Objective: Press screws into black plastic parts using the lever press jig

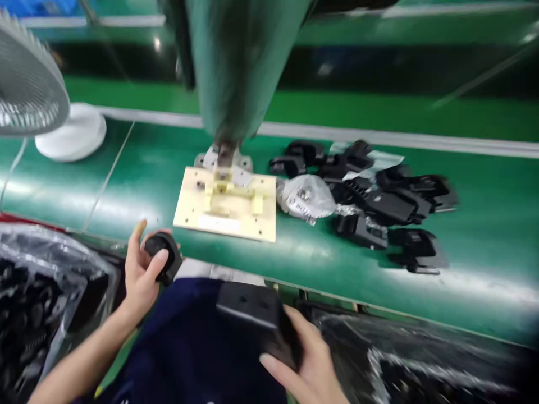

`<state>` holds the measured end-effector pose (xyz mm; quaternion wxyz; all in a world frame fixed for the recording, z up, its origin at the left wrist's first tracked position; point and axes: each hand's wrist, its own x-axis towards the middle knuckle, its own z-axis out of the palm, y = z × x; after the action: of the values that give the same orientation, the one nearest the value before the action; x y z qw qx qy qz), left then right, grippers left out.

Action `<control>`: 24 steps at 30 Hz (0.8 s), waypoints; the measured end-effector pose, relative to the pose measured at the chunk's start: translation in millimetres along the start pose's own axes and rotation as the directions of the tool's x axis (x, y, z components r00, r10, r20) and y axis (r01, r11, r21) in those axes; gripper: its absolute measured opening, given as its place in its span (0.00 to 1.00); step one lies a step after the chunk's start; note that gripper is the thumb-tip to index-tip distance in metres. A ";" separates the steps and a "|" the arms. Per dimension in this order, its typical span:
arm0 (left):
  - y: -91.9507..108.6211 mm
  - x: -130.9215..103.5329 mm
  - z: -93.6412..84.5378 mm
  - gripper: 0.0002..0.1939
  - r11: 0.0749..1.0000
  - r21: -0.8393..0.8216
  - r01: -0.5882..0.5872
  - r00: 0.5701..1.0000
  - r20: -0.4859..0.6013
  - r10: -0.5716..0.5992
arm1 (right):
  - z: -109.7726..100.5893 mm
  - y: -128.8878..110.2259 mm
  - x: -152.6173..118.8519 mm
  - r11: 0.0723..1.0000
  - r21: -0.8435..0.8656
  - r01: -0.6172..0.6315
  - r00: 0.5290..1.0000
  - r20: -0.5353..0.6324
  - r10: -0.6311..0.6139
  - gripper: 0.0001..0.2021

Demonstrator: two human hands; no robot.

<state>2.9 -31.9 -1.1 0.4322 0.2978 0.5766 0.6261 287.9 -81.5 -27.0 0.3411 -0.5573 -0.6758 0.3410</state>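
Observation:
My left hand is closed around a small black plastic part with a rounded recess, just off the front edge of the bench. In my right hand is a larger, box-like black plastic housing, held low in front of my body and smeared by motion. Ahead of both hands lies a cream fixture plate with raised blocks and a white label. The tip of a green press-like machine reaches down over the plate's back edge.
Right of the plate sit a clear bag of small metal parts and several black housings. A white fan stands at left. Plastic-lined bins of black parts flank me below the green bench.

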 end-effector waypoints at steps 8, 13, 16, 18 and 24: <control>-31.3 -44.3 -21.0 0.38 0.985 0.170 -0.015 0.981 0.195 -0.019 | 96.8 25.8 -19.5 0.901 -0.429 -0.059 0.898 0.371 0.235 0.26; -50.4 -60.6 -32.1 0.36 0.989 0.142 0.036 0.960 0.269 -0.073 | 84.4 37.3 -4.8 0.845 -0.533 0.051 0.833 0.489 0.259 0.35; -61.3 -64.3 -39.9 0.32 0.992 0.100 0.074 0.955 0.281 -0.100 | 81.6 41.4 6.5 0.866 -0.494 0.076 0.781 0.570 0.256 0.37; -67.5 -66.9 -44.2 0.30 0.986 0.093 0.137 0.956 0.247 -0.156 | 83.5 44.4 12.6 0.870 -0.487 0.077 0.773 0.581 0.257 0.36; -73.2 -73.1 -48.4 0.27 0.920 0.142 0.364 0.918 0.110 -0.381 | 80.7 28.8 14.6 0.883 -0.464 0.068 0.895 0.419 0.151 0.30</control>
<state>8.0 -121.9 -71.2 0.5631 0.2493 0.6284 0.4753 232.8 -69.3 -93.1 0.0264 -0.5451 -0.7849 0.2935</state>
